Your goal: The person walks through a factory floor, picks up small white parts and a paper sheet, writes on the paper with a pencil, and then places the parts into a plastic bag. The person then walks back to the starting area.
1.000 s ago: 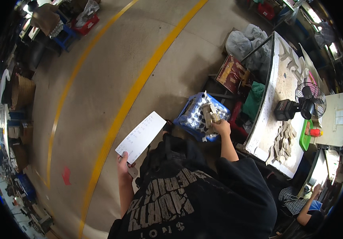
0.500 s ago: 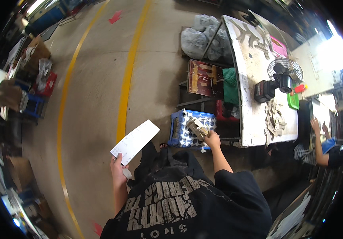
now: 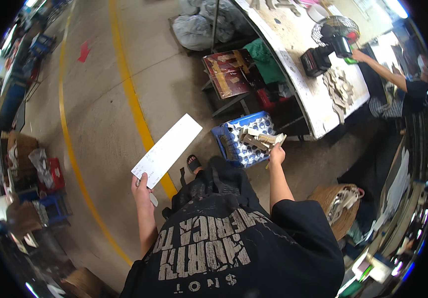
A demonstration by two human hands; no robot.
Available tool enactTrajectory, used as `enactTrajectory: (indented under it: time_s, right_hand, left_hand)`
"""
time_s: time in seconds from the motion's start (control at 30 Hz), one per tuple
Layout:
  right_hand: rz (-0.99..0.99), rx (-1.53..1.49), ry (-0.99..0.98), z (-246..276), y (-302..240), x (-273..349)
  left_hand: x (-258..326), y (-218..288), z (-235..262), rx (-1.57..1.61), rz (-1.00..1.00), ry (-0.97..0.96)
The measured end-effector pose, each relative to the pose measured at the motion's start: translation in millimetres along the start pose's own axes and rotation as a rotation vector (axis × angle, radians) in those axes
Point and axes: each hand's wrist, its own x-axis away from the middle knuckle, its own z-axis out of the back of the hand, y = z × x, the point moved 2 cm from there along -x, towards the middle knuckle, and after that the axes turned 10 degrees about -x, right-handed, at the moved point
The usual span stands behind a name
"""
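Note:
My left hand (image 3: 142, 186) is closed on a long white sheet of paper (image 3: 170, 148) with handwriting on it. A small pale grey piece (image 3: 153, 199) shows below that hand, by the wrist. My right hand (image 3: 276, 156) grips a bundle of flat tan and grey cut pieces (image 3: 260, 139), seemingly banded together. The bundle is over a blue plastic stool (image 3: 222, 144), whose top carries a white sheet punched with dark round holes (image 3: 246, 158). Whether the bundle touches the stool I cannot tell.
Right of the stool, a white worktable (image 3: 293, 62) bears a black fan (image 3: 334, 47) and cut strips (image 3: 340, 89). A co-worker's arm (image 3: 385, 73) reaches to the fan. A wicker basket (image 3: 334, 208) stands at my right; filled plastic bags (image 3: 194, 32) lie beyond the stool.
The view has swung to the right, bringing the basket in. Both hands keep their holds; the bundle now shows its pieces more spread. The co-worker's arm has moved to the fan.

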Motion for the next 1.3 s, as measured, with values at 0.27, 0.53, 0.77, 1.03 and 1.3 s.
enactTrajectory:
  time_s: [0.27, 0.53, 0.77, 1.03, 1.3]
  right_hand:
    - [-0.387, -0.207, -0.098, -18, 24, 24]
    - [-0.368, -0.184, 0.011, -40, 34, 9]
    - [0.054, 0.225, 0.391, -56, -24, 0]
    - [0.233, -0.072, 0.248, -122, -131, 3]
    - [0.084, -0.322, 0.321, -201, -136, 26]
  left_hand:
    - [-74, 70, -31, -0.105, -0.097, -0.174]
    - [-146, 138, -113, -0.130, -0.173, -0.305]
    - [-189, 218, -196, -0.167, -0.358, -0.519]
    - [-245, 290, -297, 0.180, -0.082, -0.912]
    - [-313, 344, -375, 0.194, 0.280, -1.061]
